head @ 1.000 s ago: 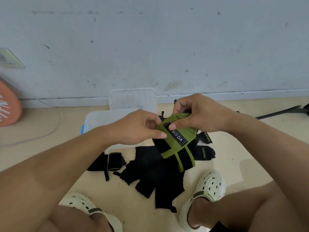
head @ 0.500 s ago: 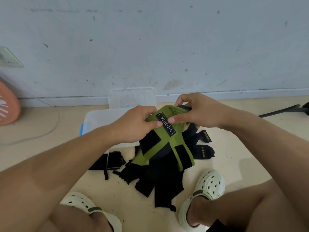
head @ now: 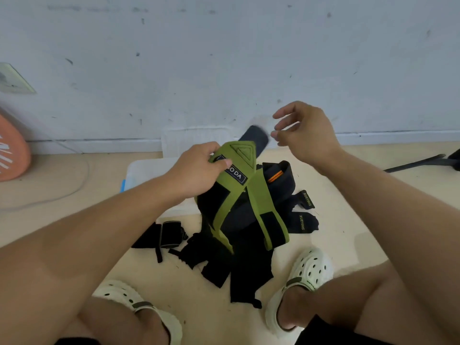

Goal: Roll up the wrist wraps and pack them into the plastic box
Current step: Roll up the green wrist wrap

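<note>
Beige floor point(head: 336, 245), one green wrap point(head: 258, 202), two hands point(head: 199, 170).

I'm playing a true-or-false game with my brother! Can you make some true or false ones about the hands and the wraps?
1. The left hand holds the green wrist wrap. True.
2. The right hand grips the green wrap too. False: it is lifted off, fingers loose, holding nothing.
3. Black wraps lie on the floor. True.
4. The person is barefoot. False: white clogs are on both feet.
</note>
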{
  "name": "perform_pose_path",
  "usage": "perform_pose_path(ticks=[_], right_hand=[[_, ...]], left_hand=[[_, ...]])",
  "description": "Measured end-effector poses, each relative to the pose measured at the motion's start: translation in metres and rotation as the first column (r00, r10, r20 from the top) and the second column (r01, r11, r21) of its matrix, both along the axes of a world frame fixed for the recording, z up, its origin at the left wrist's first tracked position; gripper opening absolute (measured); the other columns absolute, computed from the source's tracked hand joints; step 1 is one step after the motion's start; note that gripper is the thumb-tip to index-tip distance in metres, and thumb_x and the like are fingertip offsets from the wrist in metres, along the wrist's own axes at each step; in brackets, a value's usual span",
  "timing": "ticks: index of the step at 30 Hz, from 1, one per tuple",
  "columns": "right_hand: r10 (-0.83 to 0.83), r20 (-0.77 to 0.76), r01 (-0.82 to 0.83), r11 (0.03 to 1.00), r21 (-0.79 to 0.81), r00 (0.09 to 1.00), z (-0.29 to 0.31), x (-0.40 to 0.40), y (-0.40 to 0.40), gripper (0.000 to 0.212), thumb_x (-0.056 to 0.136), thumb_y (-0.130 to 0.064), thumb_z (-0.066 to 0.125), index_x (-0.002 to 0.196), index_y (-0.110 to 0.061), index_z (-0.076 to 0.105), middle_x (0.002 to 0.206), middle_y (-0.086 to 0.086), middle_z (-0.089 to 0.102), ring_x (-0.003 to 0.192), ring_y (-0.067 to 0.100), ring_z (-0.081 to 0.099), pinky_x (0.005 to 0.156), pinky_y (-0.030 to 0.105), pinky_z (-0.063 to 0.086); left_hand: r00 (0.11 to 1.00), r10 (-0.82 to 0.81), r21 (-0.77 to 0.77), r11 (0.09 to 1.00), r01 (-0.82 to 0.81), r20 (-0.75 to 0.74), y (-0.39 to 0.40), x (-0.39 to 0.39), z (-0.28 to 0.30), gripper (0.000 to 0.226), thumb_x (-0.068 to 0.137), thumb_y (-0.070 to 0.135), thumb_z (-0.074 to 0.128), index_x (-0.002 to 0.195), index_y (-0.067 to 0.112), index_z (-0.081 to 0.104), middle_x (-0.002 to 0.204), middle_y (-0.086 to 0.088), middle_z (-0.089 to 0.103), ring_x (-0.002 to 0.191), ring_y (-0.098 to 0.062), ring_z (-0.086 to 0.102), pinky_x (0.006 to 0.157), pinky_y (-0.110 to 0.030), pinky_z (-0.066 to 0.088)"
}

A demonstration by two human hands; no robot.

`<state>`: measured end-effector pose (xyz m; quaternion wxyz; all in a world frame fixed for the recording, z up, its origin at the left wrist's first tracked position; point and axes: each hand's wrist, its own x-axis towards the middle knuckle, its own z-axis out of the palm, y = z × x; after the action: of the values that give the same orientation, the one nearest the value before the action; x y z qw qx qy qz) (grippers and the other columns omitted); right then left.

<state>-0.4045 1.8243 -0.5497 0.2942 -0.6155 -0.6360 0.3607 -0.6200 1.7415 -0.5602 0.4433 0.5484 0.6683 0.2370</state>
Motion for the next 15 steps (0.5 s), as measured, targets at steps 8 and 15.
perform_pose_path(ticks=[8,15], right_hand=[[-0.069,0.164,0.142,0.861,-0.489,0.984,-0.166,0.021,-0.020,0.036,0.088,-0.017,0.076,0.121,-0.018,0.063,0.107,0.002,0.069,0.097,0.028,0.071,0.089,0.050,0.061],[-0.228,0.219,0.316,0.679,-0.663,0.949,-0.274,0.035,-0.051,0.090,0.093,-0.013,0.073,0.164,-0.023,0.018,0.145,0.010,0.053,0.110,0.035,0.064,0.089,0.052,0.061]], left_hand=[[0.999,0.039,-0.046,0.998,-0.038,0.030,0.002,0.000,-0.010,0.020,0.104,0.025,0.061,0.111,0.010,0.070,0.109,-0.009,0.076,0.103,-0.025,0.071,0.090,-0.036,0.055],[1.000,0.023,-0.037,0.999,-0.023,-0.003,0.010,-0.002,-0.023,0.028,0.104,0.025,0.059,0.106,0.000,0.070,0.111,-0.022,0.074,0.104,-0.041,0.070,0.093,-0.059,0.057]])
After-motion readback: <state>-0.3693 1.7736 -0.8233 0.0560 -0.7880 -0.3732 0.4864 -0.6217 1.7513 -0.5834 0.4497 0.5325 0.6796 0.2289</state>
